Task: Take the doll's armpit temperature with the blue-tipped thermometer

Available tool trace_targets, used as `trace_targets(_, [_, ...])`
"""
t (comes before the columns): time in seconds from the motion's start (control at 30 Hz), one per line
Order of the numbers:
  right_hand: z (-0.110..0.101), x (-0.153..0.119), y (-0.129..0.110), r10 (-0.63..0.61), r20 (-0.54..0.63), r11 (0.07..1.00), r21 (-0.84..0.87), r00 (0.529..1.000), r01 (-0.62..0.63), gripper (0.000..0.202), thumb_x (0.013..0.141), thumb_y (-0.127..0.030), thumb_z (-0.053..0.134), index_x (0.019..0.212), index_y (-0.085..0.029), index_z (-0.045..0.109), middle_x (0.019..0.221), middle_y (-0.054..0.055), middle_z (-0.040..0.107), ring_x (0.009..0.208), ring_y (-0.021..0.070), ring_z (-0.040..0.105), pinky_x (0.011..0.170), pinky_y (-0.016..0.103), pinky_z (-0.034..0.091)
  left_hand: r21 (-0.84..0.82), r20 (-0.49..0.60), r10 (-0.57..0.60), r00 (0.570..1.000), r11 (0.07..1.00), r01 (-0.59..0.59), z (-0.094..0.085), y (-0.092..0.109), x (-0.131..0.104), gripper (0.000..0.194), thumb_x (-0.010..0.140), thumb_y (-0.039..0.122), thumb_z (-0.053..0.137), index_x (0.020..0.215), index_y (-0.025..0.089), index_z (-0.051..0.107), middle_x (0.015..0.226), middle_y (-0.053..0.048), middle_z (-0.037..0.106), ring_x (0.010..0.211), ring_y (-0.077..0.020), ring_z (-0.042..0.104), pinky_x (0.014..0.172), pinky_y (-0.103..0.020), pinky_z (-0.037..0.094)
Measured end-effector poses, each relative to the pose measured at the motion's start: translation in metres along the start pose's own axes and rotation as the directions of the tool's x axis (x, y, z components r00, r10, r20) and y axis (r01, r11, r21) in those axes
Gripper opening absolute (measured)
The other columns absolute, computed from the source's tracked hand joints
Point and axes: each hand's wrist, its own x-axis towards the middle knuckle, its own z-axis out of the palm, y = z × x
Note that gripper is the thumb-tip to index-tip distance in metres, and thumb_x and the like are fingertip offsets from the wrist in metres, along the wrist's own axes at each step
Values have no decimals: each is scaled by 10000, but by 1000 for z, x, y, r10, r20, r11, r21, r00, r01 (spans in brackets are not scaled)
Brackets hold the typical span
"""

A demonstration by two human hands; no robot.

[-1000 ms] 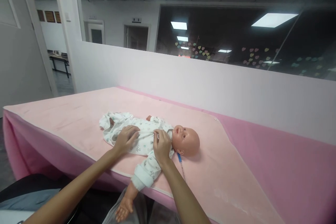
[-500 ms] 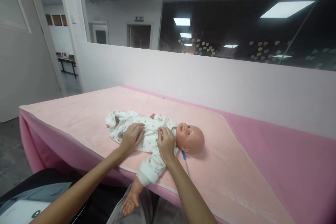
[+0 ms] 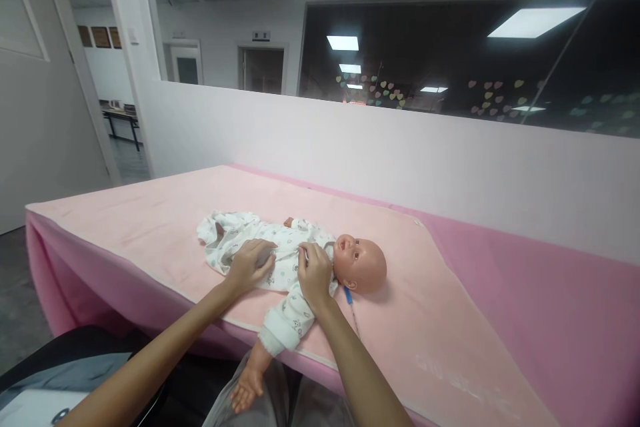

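Observation:
A bald baby doll lies on its back across the pink padded mat, head to the right. It wears white printed baby clothes. My left hand rests over the doll's belly, its bent fingers and thumb gathered at the front of the clothes. Nearer the neck, my right hand pinches the cloth on the chest between thumb and fingertips. The exact bit of fabric in each grip is too small to make out. One doll arm hangs over the table's near edge, above my lap.
A blue clip on a thin cord lies beside the doll's neck. The pink mat covers the table, and a white low wall with glass above borders its far side. A chair with a bag or clothing stands at lower left.
My left hand's fingers and thumb have shifted slightly at the clothes, opening a small gap between them. My right hand keeps its pinch. The whole view has moved a little.

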Motion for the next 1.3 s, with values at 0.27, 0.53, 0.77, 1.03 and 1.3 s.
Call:
trace_targets(0.27, [0,0,-1,6,-3,1000,-5,1000,-6,205,893,-201,385,848,-189,584,782,33,620,720,152,557,655,256,388,-33,-33,24,999,999,-25,5,-10,-2,213,875,302,410,911,221,604,892,-37,679,846,-197,610,764,-341,462])
trace_targets(0.53, [0,-2,0,3,-8,999,-33,1000,-4,221,917,-222,352,844,-189,558,740,30,613,671,157,546,621,259,370,-29,-32,48,998,998,-49,5,-16,2,219,857,338,456,907,225,637,858,-44,691,818,-198,625,756,-344,483])
trace_targets(0.77, [-1,-2,-2,-1,-23,1000,-21,1000,1,232,924,-232,341,834,-192,551,733,28,612,653,153,540,610,259,363,26,52,169,984,985,-170,-10,-31,7,240,870,288,444,1009,232,631,988,-55,682,890,-192,622,778,-320,491])
trace_targets(1.03, [-1,-2,-1,-19,-30,1000,-14,999,18,218,914,-221,349,848,-195,555,749,36,620,684,162,559,621,264,379,87,99,206,974,973,-215,-23,-38,14,243,867,276,445,945,214,667,874,-62,694,780,-188,633,730,-325,486])
trace_targets(1.3, [-1,-1,-2,-2,-45,1000,-8,999,2,224,912,-218,342,837,-195,552,734,35,615,661,157,558,612,262,381,120,150,192,970,970,-211,-30,-21,21,258,839,377,477,932,228,666,825,-55,682,743,-185,618,684,-303,453])
